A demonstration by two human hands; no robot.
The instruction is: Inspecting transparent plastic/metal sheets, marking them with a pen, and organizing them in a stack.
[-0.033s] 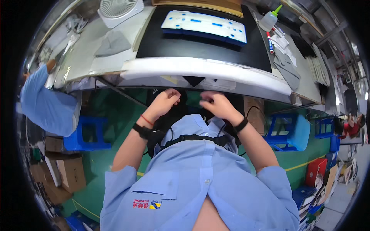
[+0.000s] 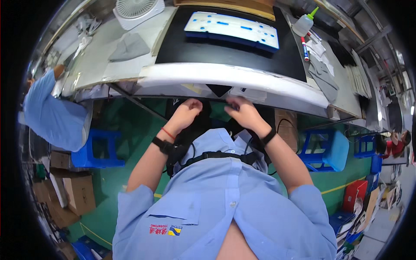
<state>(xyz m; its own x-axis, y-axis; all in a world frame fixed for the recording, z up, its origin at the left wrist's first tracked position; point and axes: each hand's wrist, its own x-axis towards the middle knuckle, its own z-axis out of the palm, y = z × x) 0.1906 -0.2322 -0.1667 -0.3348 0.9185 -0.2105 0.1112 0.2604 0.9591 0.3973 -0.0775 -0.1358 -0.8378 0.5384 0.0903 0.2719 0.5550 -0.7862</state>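
Just below the front edge of the table, over my lap, both hands hang in the air, apart from each other. My left hand is loosely closed, its fingers curled in, and nothing shows in it. My right hand has bent, slightly blurred fingers with the thumb apart from them, and it holds nothing I can see. Nearest to both is the table's white padded front edge. Beyond it, on a black mat, lies a blue-edged white panel with blue slots and holes. Neither hand touches it.
A white fan and a grey cloth sit at left. To the right are a squeeze bottle, a red marker and another grey cloth. Blue stools stand below; a person in a blue shirt is at far left.
My right hand has risen slightly toward the table edge, its thumb moving away from the fingers. My left hand has shifted only a little. The things on the table stay in place.
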